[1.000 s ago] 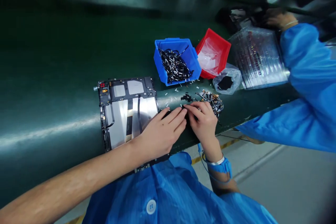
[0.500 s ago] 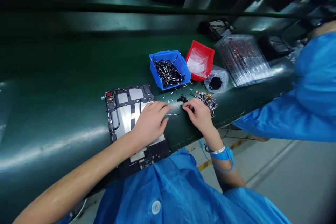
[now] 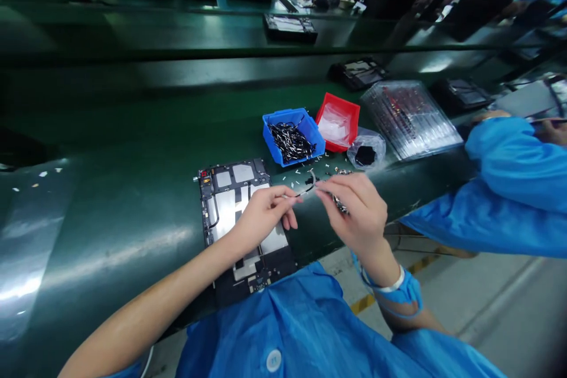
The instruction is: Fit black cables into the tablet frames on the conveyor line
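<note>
My left hand (image 3: 266, 212) is closed in a pinch on one end of a thin, dark cable-like strip (image 3: 305, 192). Its other end, which looks pale and curls up, is at the fingertips of my right hand (image 3: 358, 209), also pinched. Both hands hover above the bench edge. Under my left wrist lies an opened flat electronic device (image 3: 224, 209) with silvery panels and black boards. Part of a heap of small cables (image 3: 340, 205) shows behind my right hand; the rest is hidden.
Behind the hands stand a blue bin (image 3: 316, 144) of black strips, a red bin (image 3: 355, 121) with clear plastic, and a bag (image 3: 376, 144) of black pieces. Stacked clear trays (image 3: 411, 118) lie to the right. A co-worker's blue sleeve (image 3: 509, 153) is beyond. White scraps dot the bench.
My right hand has risen from the bench toward me. My left hand has turned from loosely open to a pinch, and the strip now spans both hands. The view has tilted up.
</note>
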Tool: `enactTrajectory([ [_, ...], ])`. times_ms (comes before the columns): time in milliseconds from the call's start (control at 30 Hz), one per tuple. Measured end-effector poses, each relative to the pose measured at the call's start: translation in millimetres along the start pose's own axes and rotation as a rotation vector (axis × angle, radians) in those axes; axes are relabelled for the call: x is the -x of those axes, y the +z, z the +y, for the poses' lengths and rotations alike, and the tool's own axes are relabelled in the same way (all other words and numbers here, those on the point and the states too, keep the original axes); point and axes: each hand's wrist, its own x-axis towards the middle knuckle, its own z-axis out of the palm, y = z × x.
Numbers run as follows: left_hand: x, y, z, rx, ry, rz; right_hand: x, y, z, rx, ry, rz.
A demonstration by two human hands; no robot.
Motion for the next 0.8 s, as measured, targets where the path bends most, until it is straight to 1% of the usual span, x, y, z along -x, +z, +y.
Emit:
enactTrajectory([
  [67, 1, 0.2, 1, 0.084, 0.026, 0.013, 3, 5, -9, -0.025, 0.004, 0.020],
  [167, 3, 0.5, 2, 0.082, 0.075, 0.055, 6, 12, -16, -0.083, 0.021, -0.002],
  [233, 4, 0.1, 2, 0.011, 0.117, 0.083, 4, 15, -17, -0.108, 0.040, -0.003],
  [333, 5, -2.3, 3, -0.194, 0.169, 0.119, 1, 17, -16, -0.107, 0.060, -0.038],
  [433, 5, -5.8, 4, -0.392, 0.193, 0.144, -3, 16, -16, -0.082, 0.060, -0.157],
  [500, 5, -8.0, 6, -0.410, 0.182, 0.123, -6, 15, -15, -0.093, 0.051, -0.230],
  [567, 4, -9.9, 7, -0.323, 0.140, 0.087, -10, 16, -10, -0.114, 0.049, -0.229],
  [600, 3, -10.8, 7, -0.249, 0.115, 0.078, -14, 17, -4, -0.116, 0.053, -0.191],
  [667, 1, -13.2, 8, -0.079, 0.063, 0.086, -22, 24, 13, -0.091, 0.081, -0.068],
  [733, -1, -16.0, 9, 0.080, 0.024, 0.121, -33, 33, 32, -0.043, 0.133, 0.036],
  [767, -2, -17.5, 9, 0.139, 0.011, 0.138, -37, 38, 40, -0.013, 0.172, 0.046],
  [800, -3, -18.8, 10, 0.182, 0.002, 0.152, -41, 43, 46, 0.011, 0.218, 0.029],
])
